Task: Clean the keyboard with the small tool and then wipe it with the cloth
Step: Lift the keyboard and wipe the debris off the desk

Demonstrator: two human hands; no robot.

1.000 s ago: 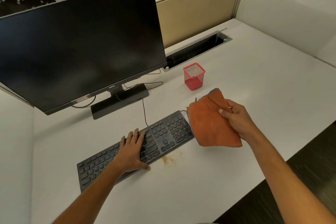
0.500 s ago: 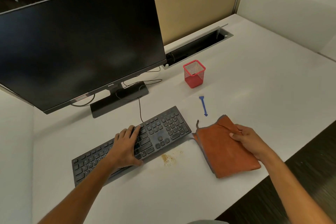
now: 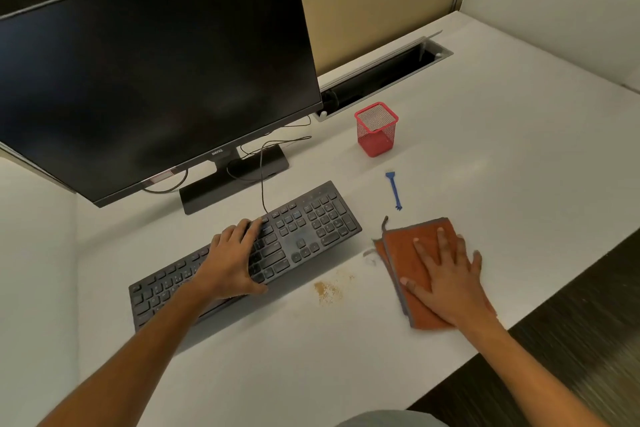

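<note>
Desk (image 3: 485, 135) w/ keyboard (image 3: 304, 232) (cloth (image 3: 398, 246) beside)

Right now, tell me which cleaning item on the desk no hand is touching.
The blue tool. It lies alone between the red cup and the cloth, while the right hand lies flat on the cloth.

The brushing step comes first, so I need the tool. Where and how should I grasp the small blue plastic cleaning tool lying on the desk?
Probably pinch the small blue plastic cleaning tool at mid-shaft from above, thumb and finger on its long sides. It lies flat on the white desk, too thin to wrap. Its wider head points toward the red mesh pen cup, so a middle grip keeps both ends free.
</note>
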